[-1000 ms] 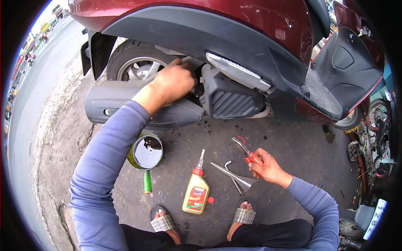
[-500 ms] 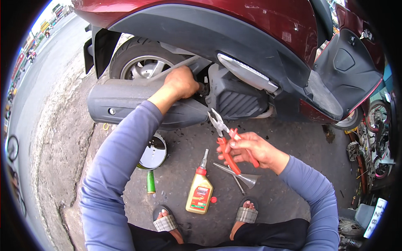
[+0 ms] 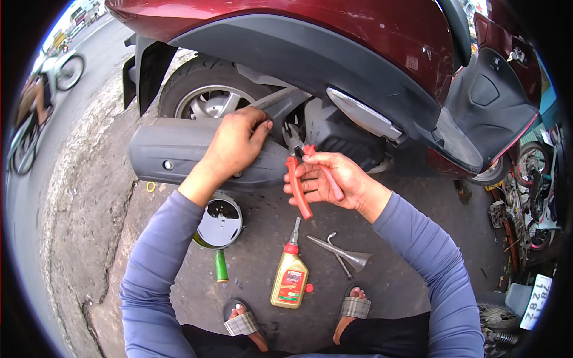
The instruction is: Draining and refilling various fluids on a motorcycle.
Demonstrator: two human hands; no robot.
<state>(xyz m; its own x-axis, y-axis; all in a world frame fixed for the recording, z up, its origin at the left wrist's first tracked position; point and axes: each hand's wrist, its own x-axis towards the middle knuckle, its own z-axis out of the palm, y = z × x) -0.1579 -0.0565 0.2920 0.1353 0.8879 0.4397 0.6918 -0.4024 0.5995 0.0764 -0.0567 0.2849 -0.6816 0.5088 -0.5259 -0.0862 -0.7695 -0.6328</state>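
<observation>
My right hand (image 3: 345,180) grips red-handled pliers (image 3: 300,190), their jaws parted and pointing up toward the gap beside the scooter's engine casing (image 3: 340,128). On the grey-black exhaust muffler (image 3: 191,149) rests my left hand (image 3: 234,143), its thumb apart from the curved fingers and no tool showing in it. Some of its fingertips are hidden. Behind the muffler is the rear wheel (image 3: 206,104) of the dark red scooter (image 3: 382,36).
Below the muffler a green-handled pan (image 3: 219,224) holds dark oil. A gold oil bottle (image 3: 289,280) with a nozzle stands near my feet, a red cap (image 3: 309,287) beside it. A metal funnel (image 3: 352,258) lies across a bent wrench (image 3: 343,265). Motorbikes pass on the road at left.
My left hand has drawn back from the gap onto the muffler. My right hand has raised the pliers up and left toward the gap. A motorbike has come into view at left.
</observation>
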